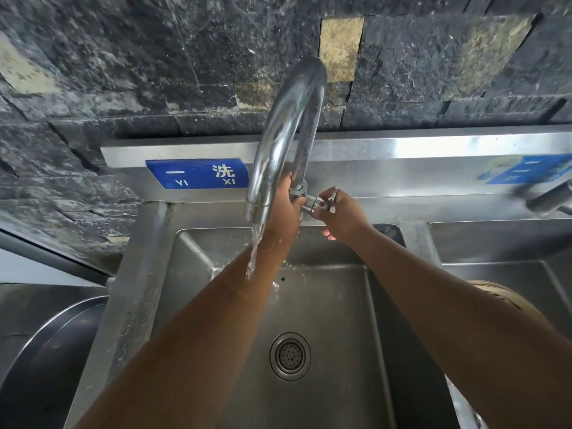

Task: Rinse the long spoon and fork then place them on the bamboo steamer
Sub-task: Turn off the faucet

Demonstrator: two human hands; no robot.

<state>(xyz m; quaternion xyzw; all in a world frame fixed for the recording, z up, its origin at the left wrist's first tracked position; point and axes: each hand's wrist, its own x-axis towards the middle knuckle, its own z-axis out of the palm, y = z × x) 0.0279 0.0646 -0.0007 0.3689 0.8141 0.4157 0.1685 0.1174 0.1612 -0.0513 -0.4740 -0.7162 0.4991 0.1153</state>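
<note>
Left hand (283, 209): fingers curled round tap (288, 119) stem;
Right hand (342, 216): fingers gripped handle (325, 202) beside tap;
Risk: overturned handle could make water (255, 246) splash

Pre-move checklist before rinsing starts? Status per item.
1. Water running from the faucet: ok, the stream lands on the left forearm.
2. Right hand on the tap handle: ok, it grips the handle.
3. Left hand free for cutlery: not ok, it grips the faucet's upright pipe.
4. Whereabouts of the spoon and fork: cannot tell, neither is in view.
5. Drain of the sink uncovered: ok.
6. Bamboo steamer ready to receive: cannot tell, mostly hidden behind the right forearm.
</note>
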